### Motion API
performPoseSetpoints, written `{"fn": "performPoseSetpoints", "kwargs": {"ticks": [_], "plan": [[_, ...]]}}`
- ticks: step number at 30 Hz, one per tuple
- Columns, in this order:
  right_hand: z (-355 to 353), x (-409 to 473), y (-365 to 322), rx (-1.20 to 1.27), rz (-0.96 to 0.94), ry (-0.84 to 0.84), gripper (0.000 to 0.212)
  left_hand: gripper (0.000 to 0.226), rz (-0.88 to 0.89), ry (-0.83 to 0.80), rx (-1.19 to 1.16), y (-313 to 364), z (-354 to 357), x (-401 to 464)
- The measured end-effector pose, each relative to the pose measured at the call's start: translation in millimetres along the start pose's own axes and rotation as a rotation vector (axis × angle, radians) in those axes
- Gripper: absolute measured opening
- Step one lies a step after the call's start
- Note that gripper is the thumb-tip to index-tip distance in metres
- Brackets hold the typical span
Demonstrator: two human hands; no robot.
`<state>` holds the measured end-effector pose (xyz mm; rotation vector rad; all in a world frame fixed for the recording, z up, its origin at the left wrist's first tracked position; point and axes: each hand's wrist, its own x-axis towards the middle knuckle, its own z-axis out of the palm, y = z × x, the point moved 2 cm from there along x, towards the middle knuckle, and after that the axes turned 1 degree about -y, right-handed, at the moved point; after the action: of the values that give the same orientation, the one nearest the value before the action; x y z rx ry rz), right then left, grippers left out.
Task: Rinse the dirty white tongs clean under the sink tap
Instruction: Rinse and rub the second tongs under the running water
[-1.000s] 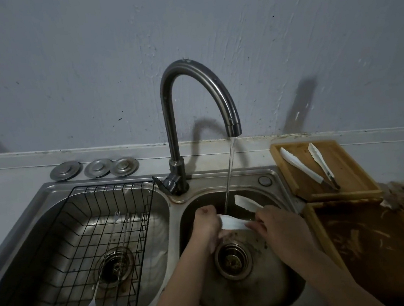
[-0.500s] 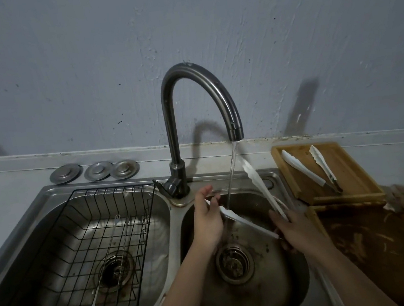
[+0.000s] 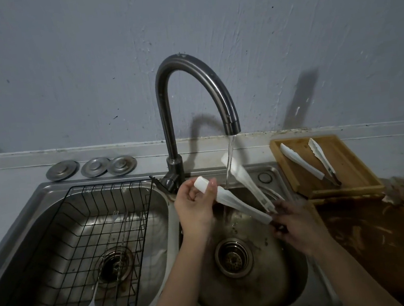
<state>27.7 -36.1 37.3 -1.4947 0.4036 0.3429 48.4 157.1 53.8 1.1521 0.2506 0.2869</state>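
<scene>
White tongs [image 3: 242, 202] are spread open in a V over the right sink basin [image 3: 259, 287]. My right hand [image 3: 293, 225] grips their hinged end low on the right. My left hand [image 3: 194, 206] pinches the tip of the lower arm between thumb and fingers. The upper arm's tip [image 3: 229, 162] sits in the water stream falling from the dark curved tap [image 3: 194, 98].
A black wire rack [image 3: 76, 255] with thin metal tongs lies in the left basin. A wooden tray [image 3: 323, 164] at the right holds another pair of white tongs [image 3: 307, 161]. A brown-smeared board [image 3: 387, 245] lies beside it. Three metal drain lids [image 3: 92, 167] sit behind the sink.
Both hands have lifted the tongs higher and opened them wider. The upper arm's tip has come up into the water stream, and my left hand now pinches the lower tip.
</scene>
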Motion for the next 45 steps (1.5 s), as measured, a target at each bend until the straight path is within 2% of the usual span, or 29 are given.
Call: {"fn": "performPoseSetpoints", "kwargs": {"ticks": [2,7,10,12,13,16,18,20,23,28,31,34,36,39,40,43,45], "plan": [[6,5,5,0.049,0.037,-0.010,0.024,0.016,0.058,-0.038,0.044,5,0,-1],[14,9,11,-0.045,0.031,0.026,0.026,0.010,0.097,-0.157,0.259,10,-9,5],[6,9,7,-0.363,-0.121,0.145,0.027,0.015,0.136,-0.261,0.653,-1,-20,10],[1,6,1,-0.606,-0.243,0.209,0.030,0.017,0.089,-0.292,0.871,-14,-25,10],[-2,5,-2,-0.655,-0.282,0.221,0.030,0.017,0.001,-0.292,0.841,-21,-28,10],[-11,3,-8,-0.712,-0.301,0.250,0.022,0.021,-0.331,-0.217,0.475,-37,-25,4],[-15,4,-6,-0.765,-0.294,0.277,0.017,0.036,-0.383,-0.192,0.357,-44,-21,2],[-19,4,-2,-0.802,-0.284,0.323,0.016,0.042,-0.397,-0.205,0.294,-47,-16,0],[-24,4,1,-0.788,-0.264,0.361,0.015,0.036,-0.431,-0.173,0.242,-53,-14,0],[-22,4,2,-0.834,-0.260,0.371,0.013,0.021,-0.388,-0.054,0.276,-57,-11,-1],[-20,4,2,-0.862,-0.261,0.348,0.014,0.022,-0.360,-0.032,0.282,-54,-8,-3],[-20,4,5,-0.866,-0.230,0.356,0.015,0.031,-0.380,-0.091,0.298,-53,-5,-1],[-19,1,5,-0.883,-0.219,0.372,0.014,0.038,-0.437,-0.145,0.148,-48,-1,0],[-12,-5,4,-0.992,-0.248,0.366,0.013,0.024,-0.505,-0.170,-0.146,-36,3,2],[-9,-5,6,-1.040,-0.276,0.351,0.016,0.028,-0.508,-0.173,-0.191,-33,2,4],[4,-4,14,-1.211,-0.336,0.294,0.029,0.054,-0.468,-0.204,-0.159,-29,-4,8],[12,-5,15,-1.292,-0.299,0.285,0.038,0.048,-0.408,-0.233,-0.055,-27,-6,5]]}}
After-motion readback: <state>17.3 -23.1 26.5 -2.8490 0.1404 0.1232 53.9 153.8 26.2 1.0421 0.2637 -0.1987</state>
